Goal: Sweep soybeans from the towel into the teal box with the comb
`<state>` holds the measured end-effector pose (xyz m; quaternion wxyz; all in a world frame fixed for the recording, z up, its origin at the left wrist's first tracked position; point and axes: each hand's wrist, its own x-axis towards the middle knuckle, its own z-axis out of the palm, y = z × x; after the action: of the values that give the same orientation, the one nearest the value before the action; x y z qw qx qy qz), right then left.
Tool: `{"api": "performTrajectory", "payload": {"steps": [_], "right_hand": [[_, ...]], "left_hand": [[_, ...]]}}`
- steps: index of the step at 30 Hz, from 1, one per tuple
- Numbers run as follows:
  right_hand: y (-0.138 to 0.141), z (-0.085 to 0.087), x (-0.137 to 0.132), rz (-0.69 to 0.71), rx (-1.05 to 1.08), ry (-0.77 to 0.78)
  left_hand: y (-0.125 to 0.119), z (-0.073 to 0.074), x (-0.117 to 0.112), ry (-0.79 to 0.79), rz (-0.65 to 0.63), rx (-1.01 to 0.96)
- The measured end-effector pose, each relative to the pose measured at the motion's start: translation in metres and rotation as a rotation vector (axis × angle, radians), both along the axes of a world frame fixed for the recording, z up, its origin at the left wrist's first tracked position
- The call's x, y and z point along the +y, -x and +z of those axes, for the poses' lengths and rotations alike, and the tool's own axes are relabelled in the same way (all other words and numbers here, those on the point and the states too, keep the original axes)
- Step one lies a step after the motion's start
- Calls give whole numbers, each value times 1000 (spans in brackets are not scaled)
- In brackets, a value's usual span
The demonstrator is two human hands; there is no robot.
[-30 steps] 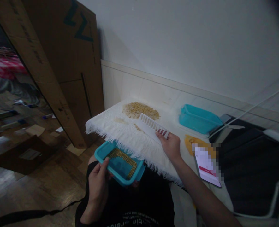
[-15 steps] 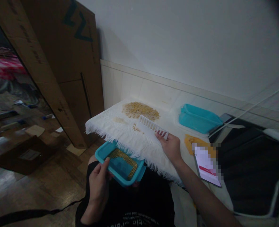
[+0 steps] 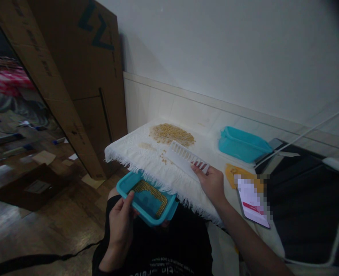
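Note:
My left hand (image 3: pixel 120 222) grips a teal plastic tray (image 3: pixel 146 197) by its near rim, just below the fringed edge of a white cloth (image 3: pixel 158 168). Small yellow-green beads line the tray's inner edge. My right hand (image 3: pixel 212 182) is closed on a white comb-like scraper (image 3: pixel 185 157), which lies on the cloth with its teeth toward the wall. A pile of tan grains (image 3: pixel 171 133) sits at the far side of the cloth, and a few loose grains (image 3: pixel 164 158) lie just left of the scraper.
A second teal container (image 3: pixel 241 143) rests on the table to the right, near an orange patch (image 3: pixel 234 172) and a phone (image 3: pixel 252 201). White cables cross a dark surface (image 3: pixel 307 199) at right. A tall cardboard box (image 3: pixel 80 76) leans against the wall at left.
The scraper and my right hand have slid slightly toward me and to the right, dragging a few grains along. The tray stays in place under the cloth edge.

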<state>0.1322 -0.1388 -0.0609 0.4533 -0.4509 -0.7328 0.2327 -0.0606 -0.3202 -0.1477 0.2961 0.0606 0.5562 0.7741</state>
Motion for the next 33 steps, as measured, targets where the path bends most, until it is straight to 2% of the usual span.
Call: {"api": "performTrajectory", "payload": {"steps": [5,9,33], "right_hand": [[-9,-4,-6,-32,14,24],[-10,-5,-10,-8,64,53],[8,0,-18,30,38,61]], "left_hand": [[0,1,1,-9,-24,-50],[0,2,0,-8,-26,-57],[-3,5,0,-10,-24,-69]]}}
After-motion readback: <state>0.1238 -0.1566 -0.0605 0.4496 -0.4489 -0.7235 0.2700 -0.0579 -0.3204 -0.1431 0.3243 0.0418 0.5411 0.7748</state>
